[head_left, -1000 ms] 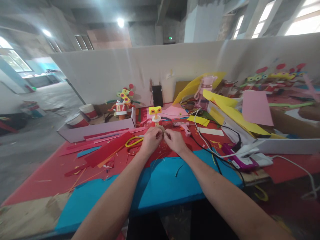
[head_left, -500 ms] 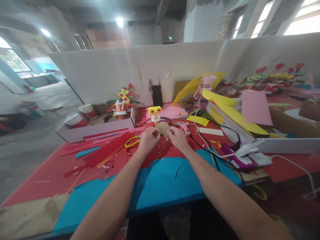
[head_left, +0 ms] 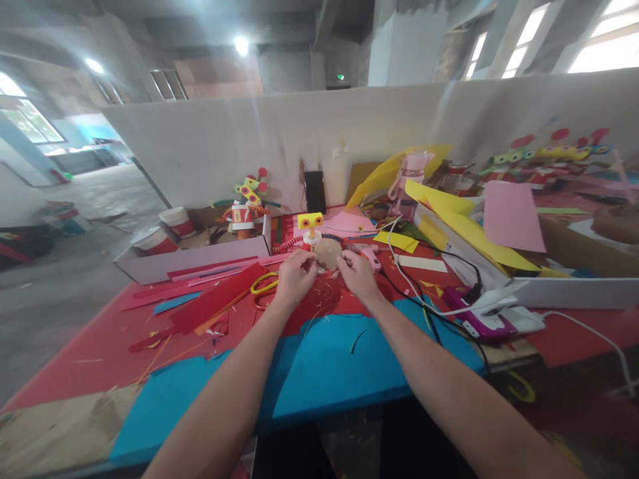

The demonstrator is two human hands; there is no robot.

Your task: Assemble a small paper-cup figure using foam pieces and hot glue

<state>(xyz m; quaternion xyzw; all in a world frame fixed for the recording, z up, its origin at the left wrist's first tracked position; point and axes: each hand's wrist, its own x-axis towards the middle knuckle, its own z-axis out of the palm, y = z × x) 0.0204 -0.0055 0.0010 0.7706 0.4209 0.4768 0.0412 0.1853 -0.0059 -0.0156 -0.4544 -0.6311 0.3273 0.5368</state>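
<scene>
Place: craft workshop | on table (head_left: 64, 426): paper (head_left: 219, 299), glue gun (head_left: 370, 258), paper figures (head_left: 310, 222) | behind table: partition (head_left: 224, 133), concrete pillar (head_left: 407, 43) | left of table: bare floor (head_left: 102, 189)

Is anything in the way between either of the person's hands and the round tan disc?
Nothing visible is: the left hand and right hand already hold the round tan disc by its edges. The yellow-headed figure stands beyond it, not between.
</scene>
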